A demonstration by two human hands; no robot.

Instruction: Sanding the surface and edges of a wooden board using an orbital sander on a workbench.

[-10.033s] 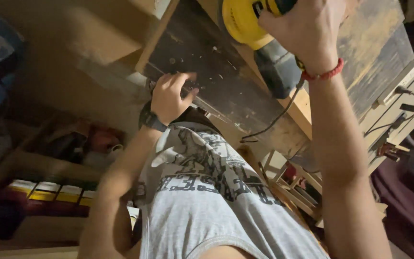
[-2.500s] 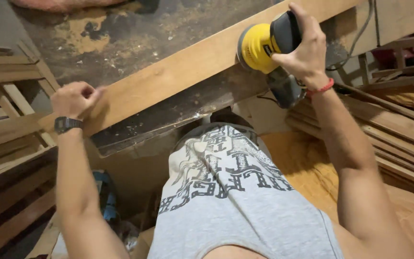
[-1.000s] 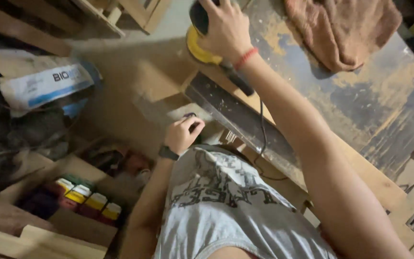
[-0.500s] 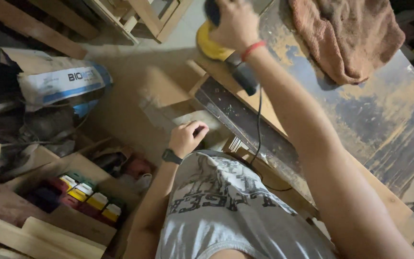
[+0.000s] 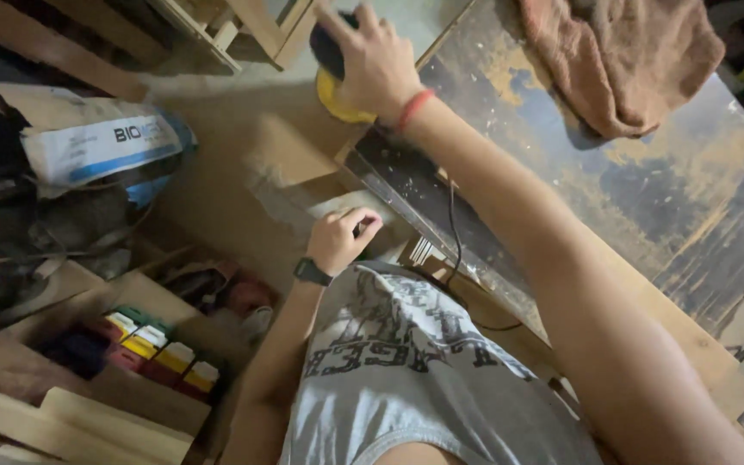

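A pale sack [image 5: 101,142] with a blue band and dark print lay on its side at the upper left, on dark bundles. Below it, a cardboard box [image 5: 144,297] held a row of small packs [image 5: 161,349] with yellow, white, red and green tops. A brown rag [image 5: 626,65] sat crumpled on the stained surface [image 5: 647,215].

The right hand [image 5: 381,60] reached far out, arm straight, its grip clenched over a yellow sander [image 5: 337,90] pressed on a plank [image 5: 282,151] at the surface's edge. The left hand [image 5: 342,237], elbow bent and a watch [image 5: 312,272] on the wrist, curled its grip around the plank's near end, fingers folded.
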